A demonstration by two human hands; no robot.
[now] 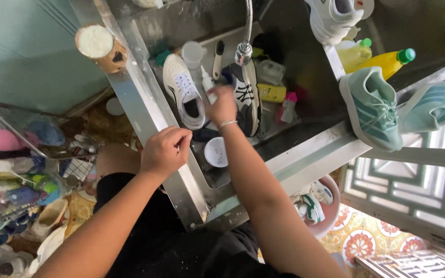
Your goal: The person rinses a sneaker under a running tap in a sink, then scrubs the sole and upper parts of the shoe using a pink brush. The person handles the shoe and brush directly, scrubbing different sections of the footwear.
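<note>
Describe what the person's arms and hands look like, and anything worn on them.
Both forearms are bare, with no sleeves showing in the head view and no gloves. The right hand has a thin, pale bracelet around its wrist. The left hand shows no ring, watch or band that I can make out. Dark black clothing covers the person's lap below the arms.

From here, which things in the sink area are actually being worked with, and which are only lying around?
In hand:
- right hand grips the small white bottle
- left hand, closed at the sink rim
- white sneaker and dark sneaker, right beside the bottle

Lying about:
- teal sneakers
- yellow bottles
- brush
- clear cup
- white bowl
</note>
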